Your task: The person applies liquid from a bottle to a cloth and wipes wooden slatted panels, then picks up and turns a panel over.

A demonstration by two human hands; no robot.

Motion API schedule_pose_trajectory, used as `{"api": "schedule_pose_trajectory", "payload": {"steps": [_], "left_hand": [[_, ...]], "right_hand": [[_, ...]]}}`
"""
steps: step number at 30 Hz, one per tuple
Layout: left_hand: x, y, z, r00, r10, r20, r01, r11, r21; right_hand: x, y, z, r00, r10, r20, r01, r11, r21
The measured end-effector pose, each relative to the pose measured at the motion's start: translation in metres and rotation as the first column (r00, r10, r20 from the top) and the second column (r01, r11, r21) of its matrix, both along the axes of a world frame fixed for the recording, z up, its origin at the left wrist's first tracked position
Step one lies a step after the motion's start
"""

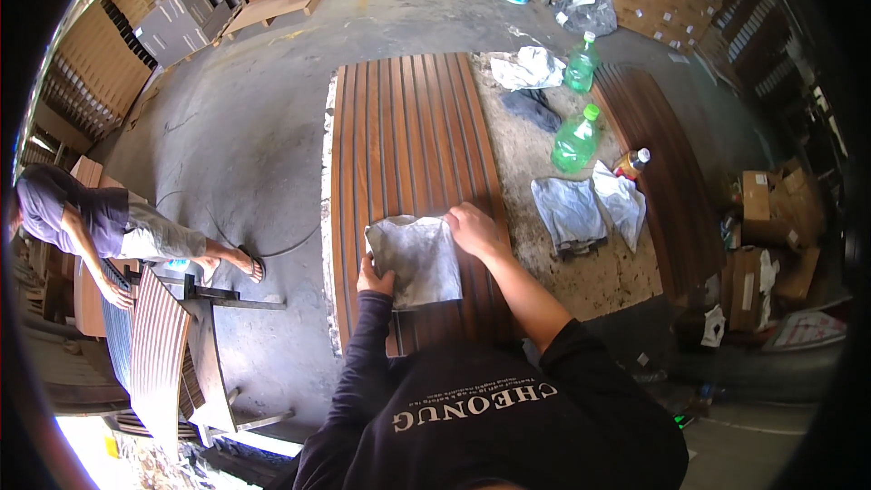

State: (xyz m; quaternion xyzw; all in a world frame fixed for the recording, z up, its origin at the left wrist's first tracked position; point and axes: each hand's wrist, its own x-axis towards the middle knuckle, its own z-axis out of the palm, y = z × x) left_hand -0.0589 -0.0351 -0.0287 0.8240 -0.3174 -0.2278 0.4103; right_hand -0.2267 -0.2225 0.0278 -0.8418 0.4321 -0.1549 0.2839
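A whitish, grey-stained cloth (pixel 417 261) lies spread over the near part of a brown grooved wood panel (pixel 408 141). At the cloth's lower left edge, my left hand (pixel 375 279) grips it with the thumb on top. My right hand (pixel 474 231) has its fingers closed on the cloth's upper right corner. The panel's grooves run away from me, and it rests on a worn, stained work table (pixel 508 141).
Right of the panel are two green bottles (pixel 575 141) (pixel 582 63), a small brown bottle (pixel 631 162), folded cloths (pixel 569 210) and a dark cloth (pixel 531 111). Another grooved panel (pixel 658 172) lies farther right. A person (pixel 91 218) bends over panels at far left.
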Motion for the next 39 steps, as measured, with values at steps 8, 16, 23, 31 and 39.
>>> {"api": "schedule_pose_trajectory", "payload": {"steps": [8,16,23,31,39], "left_hand": [[-0.018,0.024,0.032,0.991,-0.071,0.117,0.076,0.996,-0.036],[-0.009,0.034,0.014,0.982,-0.122,0.144,0.136,0.987,-0.091],[-0.029,0.030,0.073,0.898,-0.029,0.438,-0.008,0.997,0.083],[-0.051,-0.071,0.108,0.439,-0.555,0.707,0.680,0.719,0.142],[0.019,-0.164,0.084,0.115,-0.941,0.320,0.323,0.340,0.883]], "right_hand": [[-0.011,-0.007,-0.003,0.964,0.145,0.222,-0.126,0.987,-0.099],[-0.002,-0.013,-0.009,0.966,0.132,0.224,-0.087,0.976,-0.198],[-0.018,0.018,0.034,0.915,-0.079,-0.395,0.179,0.958,0.223],[-0.021,0.084,-0.002,0.935,-0.204,0.289,0.198,0.979,0.051],[-0.038,0.095,-0.022,0.864,-0.261,0.430,0.190,0.961,0.201]]}}
